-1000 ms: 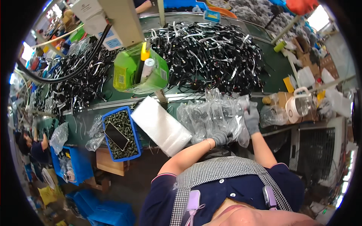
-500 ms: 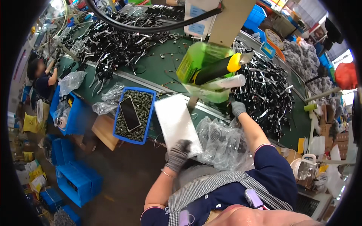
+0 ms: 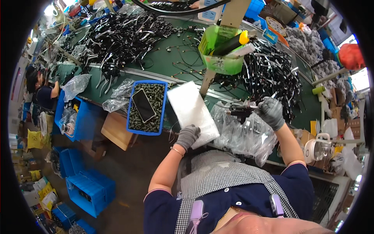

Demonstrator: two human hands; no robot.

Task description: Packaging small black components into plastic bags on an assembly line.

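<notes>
My left hand (image 3: 188, 136), in a grey glove, is closed on the near left edge of a flat stack of white packing sheets (image 3: 193, 111). My right hand (image 3: 271, 113), also gloved, grips a black-and-silver brake lever (image 3: 242, 110) above crumpled clear plastic bags (image 3: 243, 136). The lever points left from my fingers, and my palm hides part of it. Behind my right hand lies a large heap of similar levers (image 3: 272, 74).
A blue tray (image 3: 145, 133) of small dark parts, with a phone (image 3: 143, 106) on top, stands left of the sheets. A green plastic holder (image 3: 222, 64) hangs on a post. Another lever heap (image 3: 120, 39) lies far left. A co-worker (image 3: 44, 91) is at the left.
My right hand has come back from the lever heap toward me, bringing a brake lever over the plastic bags. My left hand stays at the sheets' near edge. The view has shifted.
</notes>
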